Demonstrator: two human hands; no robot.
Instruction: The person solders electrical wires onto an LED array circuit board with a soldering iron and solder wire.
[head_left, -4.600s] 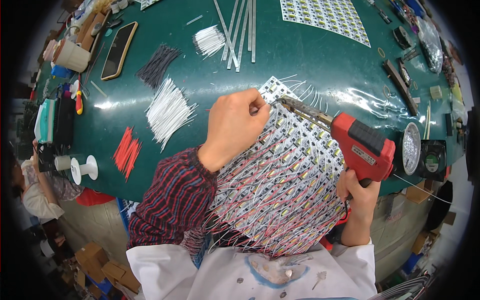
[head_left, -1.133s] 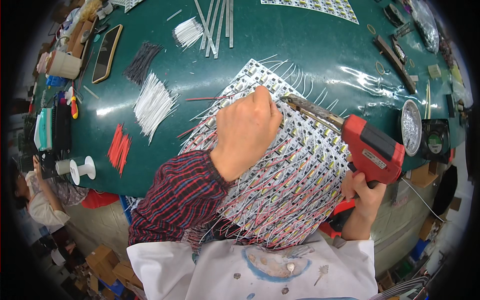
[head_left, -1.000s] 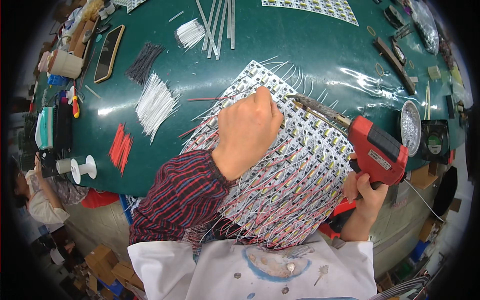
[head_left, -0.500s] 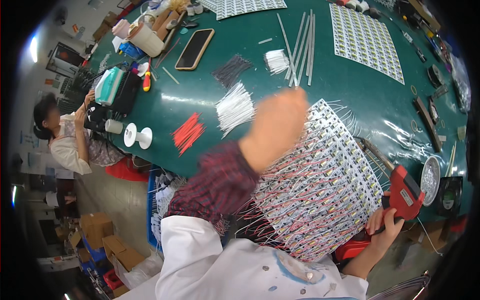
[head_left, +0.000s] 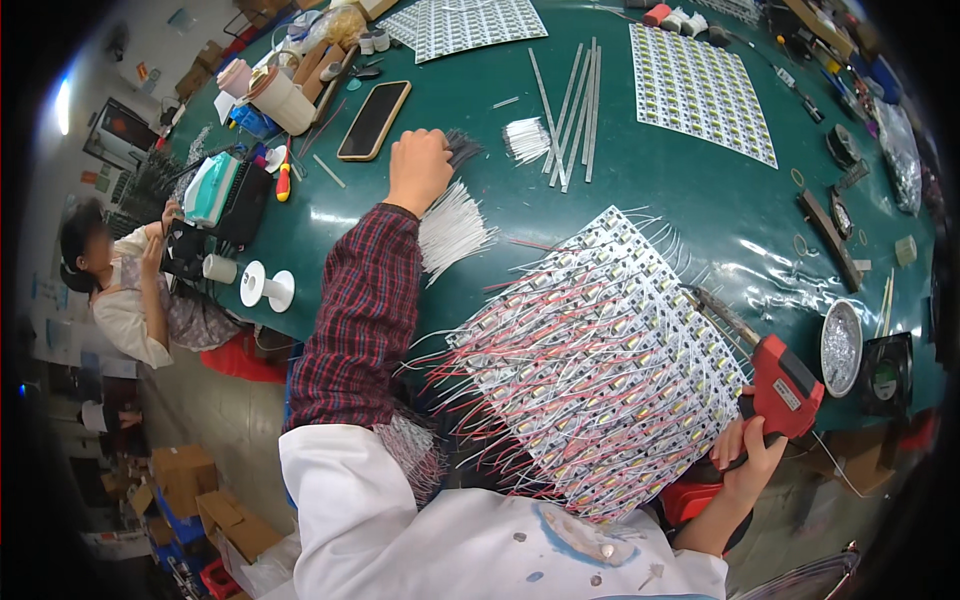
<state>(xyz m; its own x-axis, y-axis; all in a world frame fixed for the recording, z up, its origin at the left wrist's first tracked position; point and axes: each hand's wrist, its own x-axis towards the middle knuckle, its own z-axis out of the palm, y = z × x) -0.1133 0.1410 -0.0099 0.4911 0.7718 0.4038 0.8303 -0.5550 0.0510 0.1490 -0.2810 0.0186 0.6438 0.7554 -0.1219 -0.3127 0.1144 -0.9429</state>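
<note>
My left hand (head_left: pixel 420 166) reaches far out over the green table and rests on a bundle of short black wires (head_left: pixel 462 148), fingers curled on it. Just below lies a pile of white wires (head_left: pixel 452 230). My right hand (head_left: pixel 745 455) grips a red soldering gun (head_left: pixel 782 382) at the table's near edge, its tip pointing up-left toward a large panel of LED strips (head_left: pixel 600 360) with red and white wires hanging off it. That panel lies in front of me, partly over my lap.
A black phone (head_left: pixel 374 118), tape rolls (head_left: pixel 280 98), white spools (head_left: pixel 268 288), metal strips (head_left: pixel 572 108), a second LED sheet (head_left: pixel 700 88) and a solder tin (head_left: pixel 842 346) lie on the table. A seated person (head_left: pixel 130 290) works at the left; cardboard boxes (head_left: pixel 190 485) stand on the floor.
My left hand has left the LED panel and stretched up-left to the black wire bundle. The soldering gun has drawn back off the panel toward the table's near edge.
</note>
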